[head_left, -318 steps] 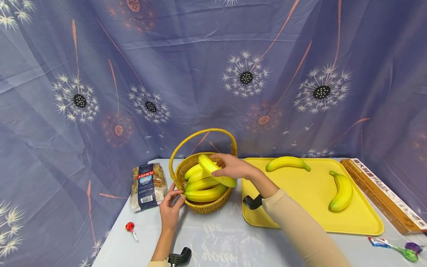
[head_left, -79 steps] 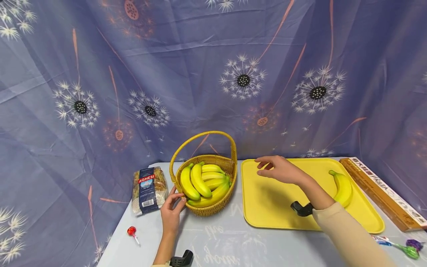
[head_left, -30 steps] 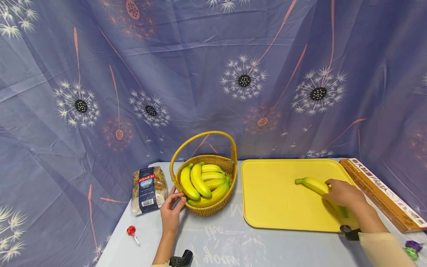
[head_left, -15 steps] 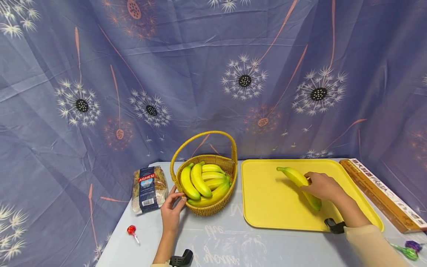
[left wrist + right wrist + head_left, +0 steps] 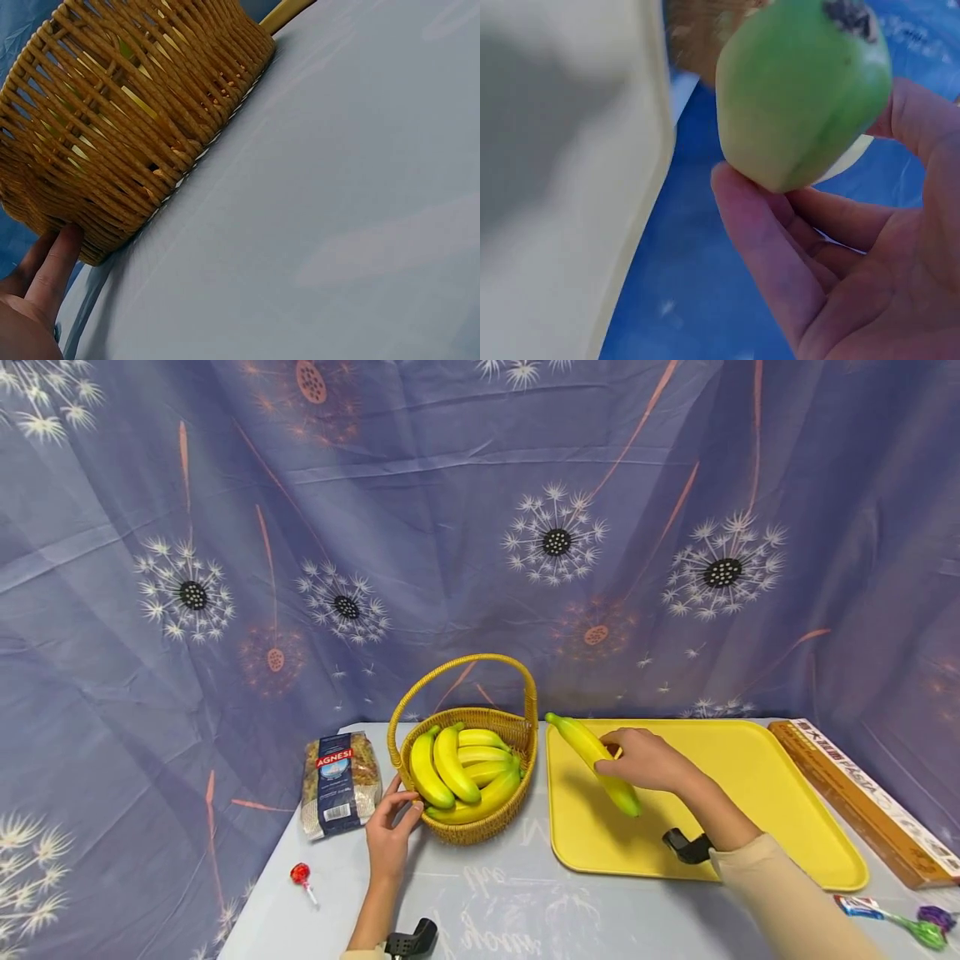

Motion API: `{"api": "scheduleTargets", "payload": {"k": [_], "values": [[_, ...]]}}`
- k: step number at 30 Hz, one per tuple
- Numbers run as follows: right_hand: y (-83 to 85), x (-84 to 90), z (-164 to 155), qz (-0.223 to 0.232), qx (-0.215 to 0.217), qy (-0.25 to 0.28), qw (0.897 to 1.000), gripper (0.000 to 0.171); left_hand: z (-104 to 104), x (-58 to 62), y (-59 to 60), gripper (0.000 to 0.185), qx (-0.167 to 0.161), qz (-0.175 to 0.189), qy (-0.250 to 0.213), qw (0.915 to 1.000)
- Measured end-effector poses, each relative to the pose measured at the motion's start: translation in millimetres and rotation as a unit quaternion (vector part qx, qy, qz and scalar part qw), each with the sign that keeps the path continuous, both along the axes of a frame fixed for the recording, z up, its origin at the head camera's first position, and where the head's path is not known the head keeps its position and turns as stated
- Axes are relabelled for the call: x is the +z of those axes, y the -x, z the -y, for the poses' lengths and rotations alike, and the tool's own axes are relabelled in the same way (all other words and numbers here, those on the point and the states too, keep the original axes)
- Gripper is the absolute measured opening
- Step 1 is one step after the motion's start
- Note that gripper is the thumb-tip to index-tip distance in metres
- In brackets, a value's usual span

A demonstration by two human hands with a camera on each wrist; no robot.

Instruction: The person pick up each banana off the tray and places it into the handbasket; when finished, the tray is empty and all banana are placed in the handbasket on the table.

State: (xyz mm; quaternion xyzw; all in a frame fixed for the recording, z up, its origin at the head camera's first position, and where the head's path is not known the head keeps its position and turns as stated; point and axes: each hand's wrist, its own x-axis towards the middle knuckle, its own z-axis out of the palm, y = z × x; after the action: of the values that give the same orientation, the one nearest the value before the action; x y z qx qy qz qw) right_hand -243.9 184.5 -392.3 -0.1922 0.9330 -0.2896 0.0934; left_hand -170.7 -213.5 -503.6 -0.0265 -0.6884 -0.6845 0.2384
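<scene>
The last banana (image 5: 594,763) is off the tray (image 5: 757,793) now: a second ago it lay under the right hand (image 5: 651,760) at the tray's right side, and since then it has been carried leftward and lifted, so it hangs tilted over the tray's left edge, its tip pointing at the basket (image 5: 480,822). The right hand's fingers curl round its middle; the wrist view shows its green end (image 5: 802,90) sitting against the fingers (image 5: 769,247). The tray has nothing else on it, so this looks like the final piece to go over, with the basket already holding a pile of bananas (image 5: 461,768).

The left hand (image 5: 392,837) has not shifted; its straight fingers (image 5: 52,270) press against the basket's woven wall (image 5: 127,127) on the near left side, steadying it.

In the way: the arched handle (image 5: 465,672) spans the basket, and the pile inside is high, so room on top is short. Off to the side lie a pasta bag (image 5: 337,783), a lollipop (image 5: 302,877), a long box (image 5: 862,797) along the right edge, and some wrapped sweets (image 5: 896,920) at the near right corner.
</scene>
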Motion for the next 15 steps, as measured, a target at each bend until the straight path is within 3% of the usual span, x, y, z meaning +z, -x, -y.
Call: {"api": "scheduleTargets", "payload": {"k": [9,15], "values": [[6.9,15.1,56.9,0.011,0.066,0.027,0.997,0.049,-1.3,0.6,0.6,0.016,0.001,-0.001,0.001,1.0000],[19.1,25.6,92.4,0.074,0.090,0.066,0.991,0.055,-1.6,0.0,0.3,0.017,-0.005,-0.004,-0.003,1.0000]]}}
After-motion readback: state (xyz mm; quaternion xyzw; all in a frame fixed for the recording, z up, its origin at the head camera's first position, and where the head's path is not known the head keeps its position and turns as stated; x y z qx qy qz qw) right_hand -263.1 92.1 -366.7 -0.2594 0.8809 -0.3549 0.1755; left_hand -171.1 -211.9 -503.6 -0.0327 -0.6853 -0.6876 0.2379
